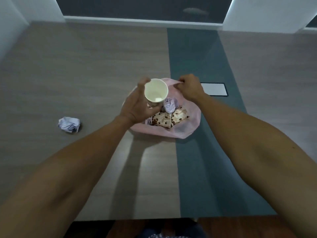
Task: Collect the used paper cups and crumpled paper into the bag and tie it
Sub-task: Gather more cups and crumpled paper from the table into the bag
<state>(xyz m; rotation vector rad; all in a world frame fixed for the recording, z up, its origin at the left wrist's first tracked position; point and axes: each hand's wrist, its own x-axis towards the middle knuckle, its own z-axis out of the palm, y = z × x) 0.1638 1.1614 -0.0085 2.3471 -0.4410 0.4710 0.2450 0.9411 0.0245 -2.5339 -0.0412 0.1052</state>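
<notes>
A pink plastic bag [187, 129] lies open on the table. Inside it are flattened paper cups with a coffee-bean print [169, 119] and a crumpled paper ball [169, 103]. My left hand [137, 107] grips an upright paper cup [156, 91], its white inside facing me, just above the bag's mouth. My right hand [188, 86] pinches the bag's far rim and holds it up. Another crumpled paper ball [69, 124] lies on the table to the left of the bag, apart from both hands.
The wooden table [85, 74] has a dark teal strip [197, 57] running down it under the bag. A white panel in a black frame [214, 89] is set into the strip right of my right hand. The table's near edge runs along the bottom.
</notes>
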